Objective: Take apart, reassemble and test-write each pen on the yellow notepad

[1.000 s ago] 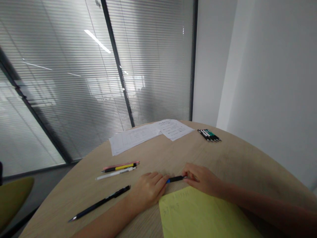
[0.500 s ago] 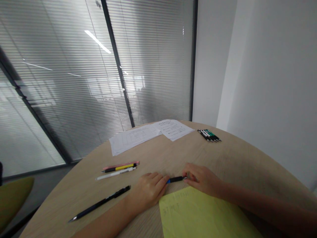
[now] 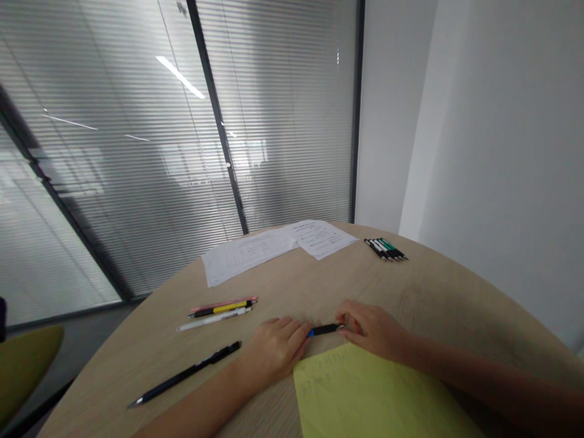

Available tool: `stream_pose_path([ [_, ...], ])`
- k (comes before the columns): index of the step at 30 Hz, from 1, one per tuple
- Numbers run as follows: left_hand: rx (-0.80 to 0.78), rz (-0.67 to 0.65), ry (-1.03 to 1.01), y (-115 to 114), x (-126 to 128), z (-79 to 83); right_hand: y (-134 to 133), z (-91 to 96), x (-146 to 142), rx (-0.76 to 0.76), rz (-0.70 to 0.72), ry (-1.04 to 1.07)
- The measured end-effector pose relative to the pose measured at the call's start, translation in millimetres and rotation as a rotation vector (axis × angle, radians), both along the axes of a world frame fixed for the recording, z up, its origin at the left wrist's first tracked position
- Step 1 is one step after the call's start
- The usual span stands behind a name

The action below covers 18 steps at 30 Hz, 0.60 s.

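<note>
1. Head view: the fingers of the left hand (image 3: 276, 347) curl closely over the blue end of a slim black-and-blue pen (image 3: 325, 329), hiding part of it.
2. The fingers of the right hand (image 3: 371, 327) pinch narrowly at the pen's other, silvery end, so the pen spans the gap between both sets of fingers.
3. Just below the right fingers lies a sheet of yellow paper (image 3: 365, 395), with faint grey marks near its upper left.
4. Left of the left fingers, a long black pen with a silvery point (image 3: 185, 374) lies alone on the pale wood-grain counter (image 3: 296, 286); beyond it, pink, yellow-and-black and white pens (image 3: 221, 310) lie close together.
5. Well beyond the right fingers, black, white and green pens (image 3: 385, 249) already lie side by side.
6. Handling of the held pen looks under way, unfinished; whether it is whole or opened cannot be told.
</note>
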<state>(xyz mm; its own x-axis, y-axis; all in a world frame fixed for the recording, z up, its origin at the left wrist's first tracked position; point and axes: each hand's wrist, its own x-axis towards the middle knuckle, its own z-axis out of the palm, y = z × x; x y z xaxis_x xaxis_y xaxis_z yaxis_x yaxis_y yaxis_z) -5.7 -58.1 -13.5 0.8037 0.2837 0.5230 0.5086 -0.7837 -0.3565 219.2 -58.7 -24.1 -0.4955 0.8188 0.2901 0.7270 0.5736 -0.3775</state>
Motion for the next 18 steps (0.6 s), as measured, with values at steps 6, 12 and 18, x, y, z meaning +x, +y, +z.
stream_pose_path([
  [6, 0.017, -0.003, 0.002, 1.8, -0.1, -1.2, 0.7, 1.2, 1.0, 0.011, 0.01, -0.017],
  [12, 0.011, 0.019, 0.027, 5.5, -2.2, -5.8, 0.6, 1.4, 1.7, 0.028, 0.034, -0.007],
  [18, -0.149, 0.095, -0.084, 6.5, -3.0, -3.5, 6.5, 2.3, 6.2, 0.042, -0.052, 0.022],
])
